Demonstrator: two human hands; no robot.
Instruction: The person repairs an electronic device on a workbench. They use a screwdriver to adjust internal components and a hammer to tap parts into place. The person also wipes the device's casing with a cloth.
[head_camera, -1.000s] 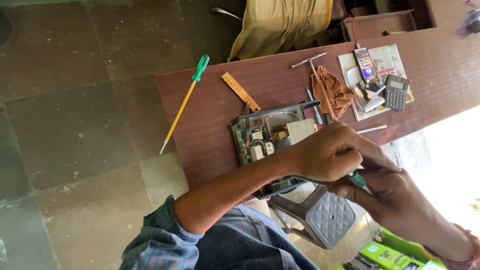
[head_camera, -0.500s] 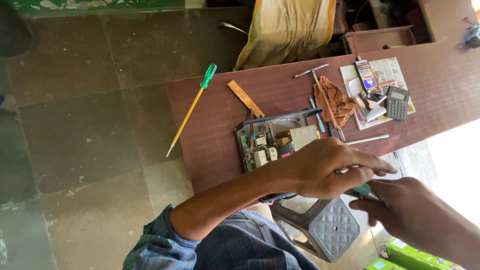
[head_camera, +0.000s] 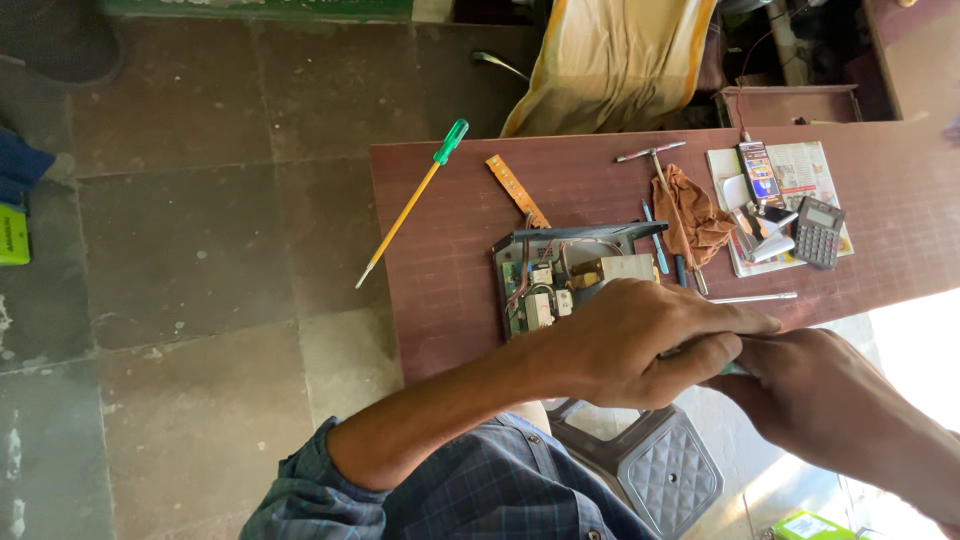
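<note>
Both hands meet over the desk (head_camera: 450, 280) edge: left hand (head_camera: 640, 340) and right hand (head_camera: 810, 390) each closed on a green-handled tool (head_camera: 728, 369) beside the circuit board (head_camera: 545, 280).

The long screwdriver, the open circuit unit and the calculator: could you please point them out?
long screwdriver (head_camera: 410, 208), head view, yellow shaft.
open circuit unit (head_camera: 545, 285), head view, board inside.
calculator (head_camera: 819, 232), head view, keypad.

Daylight floods in from the lower right, where the floor burns out to pure white glare. The brown table (head_camera: 620, 190) is evenly and softly lit, its small items casting only faint shadows. The stone floor (head_camera: 190, 250) at left sits dimmer. Focus is crisp across the middle; the near hands look slightly soft
</note>
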